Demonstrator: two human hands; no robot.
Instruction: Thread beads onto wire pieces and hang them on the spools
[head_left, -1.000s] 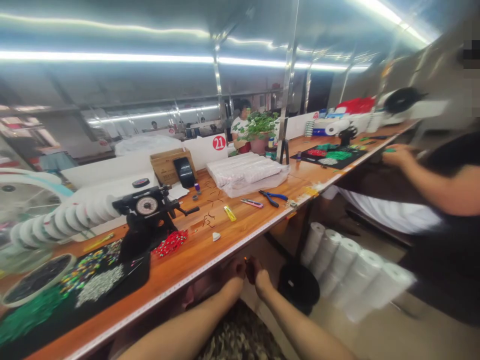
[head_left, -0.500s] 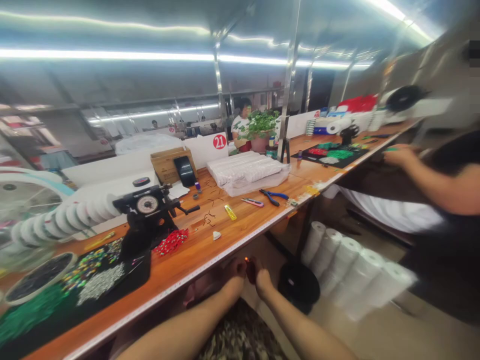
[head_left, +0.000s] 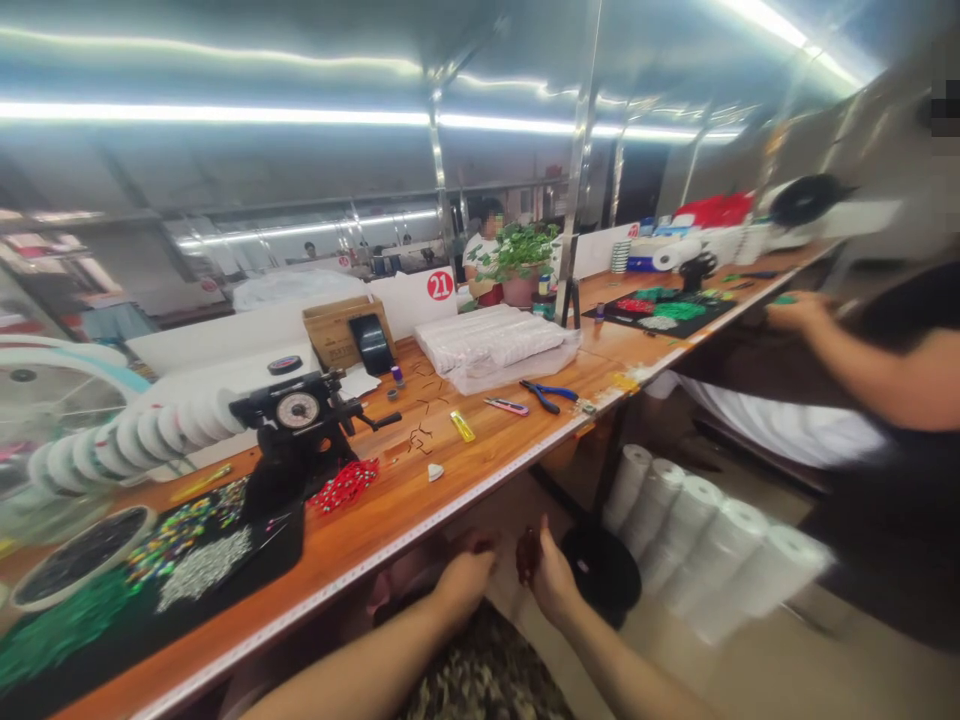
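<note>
In front of my lap, below the bench edge, both hands are held a short gap apart. My right hand (head_left: 551,570) is closed around a small dark red lighter (head_left: 529,556), its thumb pointing up. My left hand (head_left: 466,575) has its fingers curled together; whatever they pinch is too small or hidden to make out. On the bench (head_left: 397,480) above lie a bundle of red beaded cords (head_left: 345,486), a small white piece (head_left: 435,472), a yellow packet (head_left: 463,427), a utility knife (head_left: 507,406) and blue-handled pliers (head_left: 550,394).
A black hand-crank winder (head_left: 300,420) with white spools stands left, by a black mat with beads (head_left: 206,565) and green cords (head_left: 64,625). A black bucket (head_left: 604,575) and wrapped white rolls (head_left: 694,530) are on the floor. A co-worker (head_left: 915,350) sits to the right.
The small orange glow between my hands is gone. My right hand has moved right and away from my left, carrying the lighter; my left hand has shifted slightly.
</note>
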